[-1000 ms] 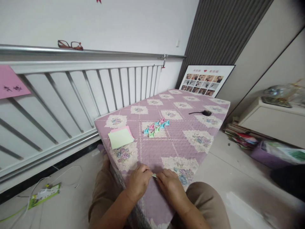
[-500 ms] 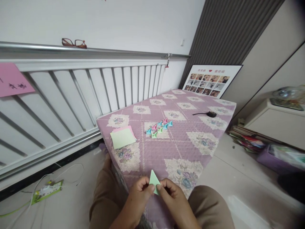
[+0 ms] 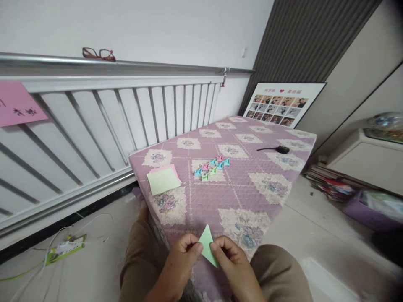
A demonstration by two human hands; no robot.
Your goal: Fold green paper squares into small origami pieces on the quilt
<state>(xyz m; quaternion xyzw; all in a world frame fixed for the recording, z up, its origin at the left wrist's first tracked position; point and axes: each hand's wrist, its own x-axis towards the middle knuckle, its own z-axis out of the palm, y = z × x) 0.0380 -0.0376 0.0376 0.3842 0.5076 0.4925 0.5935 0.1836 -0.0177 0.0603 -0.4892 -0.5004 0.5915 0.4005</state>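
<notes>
In the head view, both hands meet over the near end of the table (image 3: pixel 217 199), which has a purple flowered cloth. Between them is the green paper (image 3: pixel 207 248), folded to a pointed shape, one tip toward the far side and another toward the near right. The left hand (image 3: pixel 183 256) has its grip closed on the paper's left edge, thumb uppermost. The right hand (image 3: pixel 233 259) has its grip clamped on the right edge, its thumb also on top. The paper's lower left part is partly hidden by the left hand.

Beyond the hands, near the middle of the table, eight small folded pieces (image 3: pixel 213 171) in blue, pink and green sit close together in two slanting rows. To their left lies the paper stack (image 3: pixel 163 181), pale green on top with pink showing at its far edge. Farther right rests a dark long-handled thing (image 3: pixel 282 149), its handle pointing left. Along the left stands a white radiator (image 3: pixel 145 121); glasses (image 3: pixel 108 58) sit on the pipe (image 3: pixel 157 66) above it.
</notes>
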